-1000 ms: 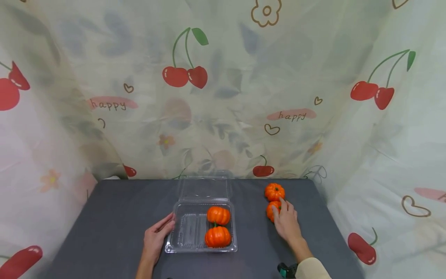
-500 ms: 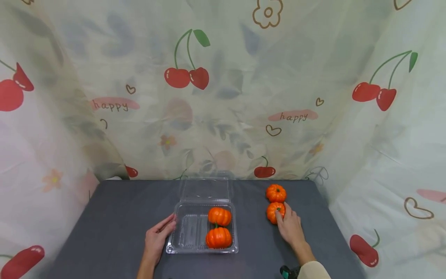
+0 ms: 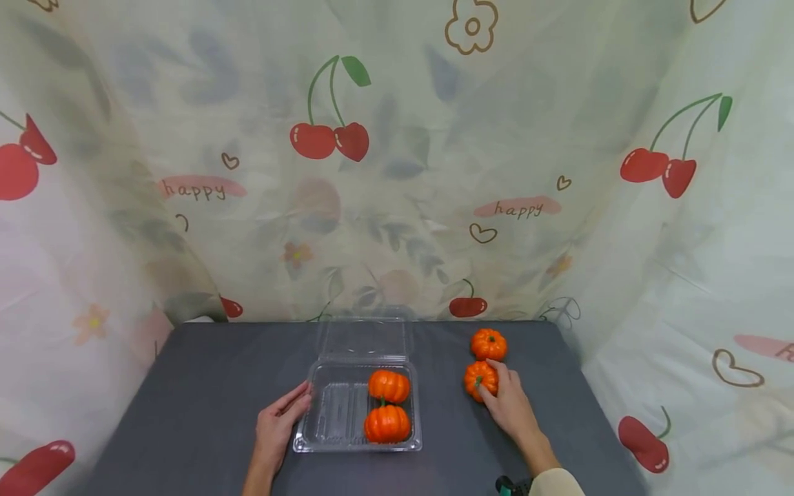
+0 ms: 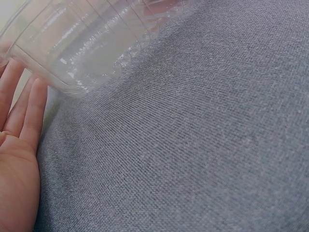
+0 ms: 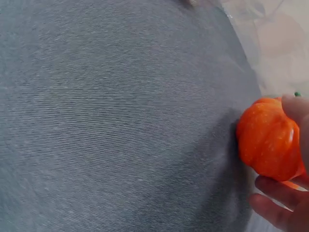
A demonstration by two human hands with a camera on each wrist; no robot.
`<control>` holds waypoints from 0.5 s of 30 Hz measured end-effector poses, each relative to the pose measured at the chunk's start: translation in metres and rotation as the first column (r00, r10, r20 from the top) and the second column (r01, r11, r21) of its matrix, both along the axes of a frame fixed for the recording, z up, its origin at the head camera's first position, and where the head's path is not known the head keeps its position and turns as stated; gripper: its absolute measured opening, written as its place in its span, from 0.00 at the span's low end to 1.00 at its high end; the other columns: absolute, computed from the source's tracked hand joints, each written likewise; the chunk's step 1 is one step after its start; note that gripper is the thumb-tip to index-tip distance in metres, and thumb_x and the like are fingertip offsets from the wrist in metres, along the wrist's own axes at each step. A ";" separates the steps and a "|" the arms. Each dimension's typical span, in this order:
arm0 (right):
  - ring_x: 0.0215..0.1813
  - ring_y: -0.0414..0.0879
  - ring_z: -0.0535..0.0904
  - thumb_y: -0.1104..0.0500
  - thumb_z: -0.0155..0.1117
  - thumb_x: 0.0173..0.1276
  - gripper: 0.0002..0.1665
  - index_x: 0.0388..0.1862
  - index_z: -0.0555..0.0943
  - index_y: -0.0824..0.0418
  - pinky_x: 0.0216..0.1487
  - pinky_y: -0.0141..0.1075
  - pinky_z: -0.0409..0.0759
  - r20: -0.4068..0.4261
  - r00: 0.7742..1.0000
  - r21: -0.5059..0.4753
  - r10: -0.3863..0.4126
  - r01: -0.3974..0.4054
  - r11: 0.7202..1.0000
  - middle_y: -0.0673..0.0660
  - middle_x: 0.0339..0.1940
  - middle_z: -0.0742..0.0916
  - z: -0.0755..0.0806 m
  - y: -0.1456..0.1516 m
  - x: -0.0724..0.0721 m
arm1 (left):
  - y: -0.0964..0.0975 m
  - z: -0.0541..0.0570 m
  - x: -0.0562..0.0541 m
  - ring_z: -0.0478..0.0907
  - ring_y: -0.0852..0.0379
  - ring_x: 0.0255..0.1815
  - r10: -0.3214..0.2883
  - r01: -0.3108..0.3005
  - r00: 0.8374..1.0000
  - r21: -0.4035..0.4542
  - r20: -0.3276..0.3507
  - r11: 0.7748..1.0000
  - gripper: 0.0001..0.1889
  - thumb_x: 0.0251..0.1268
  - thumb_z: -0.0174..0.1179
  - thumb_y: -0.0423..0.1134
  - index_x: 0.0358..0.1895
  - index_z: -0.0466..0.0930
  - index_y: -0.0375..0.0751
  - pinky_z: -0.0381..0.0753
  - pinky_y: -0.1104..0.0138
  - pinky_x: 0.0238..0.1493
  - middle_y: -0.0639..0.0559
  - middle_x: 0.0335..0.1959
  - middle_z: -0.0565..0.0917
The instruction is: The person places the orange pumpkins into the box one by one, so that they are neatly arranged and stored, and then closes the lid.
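My right hand [image 3: 513, 406] holds a small orange pumpkin [image 3: 477, 382] by its right side, thumb near the green stem. In the right wrist view the thumb lies on top of this pumpkin [image 5: 268, 140] and fingers [image 5: 273, 210] reach below it. A second pumpkin [image 3: 489, 343] sits just behind it. My left hand [image 3: 275, 424] rests straight fingers against the left edge of a clear plastic clamshell box [image 3: 304, 444]. The left wrist view shows those fingers [image 4: 35, 106] touching the box wall [image 4: 91, 53]. Two pumpkins, one at the back [image 3: 389, 386] and one in front [image 3: 387, 424], lie in its right half.
The raised clear lid [image 3: 364, 337] leans back behind the box. A dark grey cloth covers the table [image 3: 211, 393]. Printed curtains [image 3: 397, 172] stand along the table's back and sides.
The right hand has taken hold of the nearer pumpkin and shifted it slightly left, away from the one behind. The left hand and the box stay where they were.
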State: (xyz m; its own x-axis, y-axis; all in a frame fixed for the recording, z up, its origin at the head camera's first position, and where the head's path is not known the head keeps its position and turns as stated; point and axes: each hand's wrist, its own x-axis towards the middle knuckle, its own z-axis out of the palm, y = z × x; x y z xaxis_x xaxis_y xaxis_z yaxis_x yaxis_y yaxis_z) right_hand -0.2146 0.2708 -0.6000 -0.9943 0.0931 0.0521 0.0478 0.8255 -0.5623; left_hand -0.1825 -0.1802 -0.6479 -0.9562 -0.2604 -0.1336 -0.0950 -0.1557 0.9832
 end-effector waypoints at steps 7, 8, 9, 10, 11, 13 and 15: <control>0.56 0.58 0.78 0.45 0.73 0.65 0.44 0.76 0.65 0.51 0.55 0.54 0.81 0.022 0.997 0.002 0.068 -0.068 0.998 0.67 0.63 0.76 0.003 -0.008 0.008 | -0.001 -0.001 0.001 0.88 0.70 0.48 -0.006 0.006 0.999 0.007 0.044 1.000 0.31 0.58 0.76 0.43 0.64 0.81 0.35 0.88 0.73 0.49 0.68 0.43 0.91; 0.57 0.58 0.78 0.44 0.73 0.65 0.43 0.76 0.66 0.50 0.56 0.55 0.81 0.023 0.997 0.002 0.075 -0.075 0.997 0.66 0.64 0.76 0.004 -0.009 0.009 | -0.001 -0.001 0.000 0.88 0.70 0.48 -0.008 0.008 0.999 0.005 0.047 1.000 0.31 0.58 0.76 0.44 0.64 0.81 0.35 0.88 0.73 0.49 0.69 0.43 0.91; 0.58 0.58 0.78 0.43 0.72 0.66 0.42 0.76 0.67 0.48 0.58 0.56 0.81 0.023 0.996 -0.001 0.081 -0.081 0.997 0.65 0.65 0.76 0.005 -0.010 0.009 | -0.001 -0.001 0.000 0.88 0.70 0.48 -0.007 0.006 0.999 0.007 0.046 1.000 0.31 0.58 0.76 0.44 0.64 0.81 0.35 0.88 0.73 0.49 0.68 0.44 0.91; 0.59 0.58 0.78 0.42 0.70 0.68 0.39 0.75 0.68 0.47 0.59 0.56 0.81 0.020 0.996 -0.006 0.087 -0.087 0.996 0.64 0.65 0.75 0.006 -0.011 0.009 | -0.001 -0.001 0.000 0.88 0.69 0.48 -0.008 0.008 0.999 0.007 0.043 1.000 0.31 0.58 0.76 0.44 0.64 0.80 0.35 0.88 0.73 0.49 0.68 0.44 0.91; 0.59 0.59 0.78 0.41 0.67 0.70 0.37 0.74 0.69 0.46 0.60 0.58 0.80 0.012 0.996 -0.010 0.091 -0.091 0.996 0.63 0.66 0.75 0.008 -0.012 0.009 | -0.001 0.000 0.000 0.88 0.69 0.48 -0.010 0.010 0.999 0.006 0.040 1.000 0.31 0.58 0.76 0.44 0.64 0.80 0.35 0.88 0.73 0.49 0.67 0.45 0.91; 0.60 0.59 0.78 0.39 0.60 0.75 0.30 0.72 0.72 0.45 0.62 0.60 0.79 -0.004 0.995 -0.010 0.101 -0.101 0.995 0.62 0.66 0.76 0.010 -0.015 0.009 | -0.002 0.000 0.000 0.88 0.69 0.48 -0.013 0.012 0.999 0.008 0.041 1.000 0.32 0.58 0.75 0.45 0.64 0.80 0.35 0.88 0.73 0.49 0.67 0.45 0.91; 0.60 0.59 0.79 0.40 0.55 0.79 0.25 0.69 0.74 0.44 0.64 0.61 0.79 -0.014 0.994 -0.005 0.106 -0.106 0.994 0.61 0.65 0.77 0.010 -0.017 0.009 | -0.002 0.001 0.002 0.88 0.69 0.49 -0.012 0.011 0.999 0.012 0.051 1.000 0.31 0.58 0.75 0.45 0.64 0.80 0.35 0.88 0.72 0.50 0.66 0.45 0.91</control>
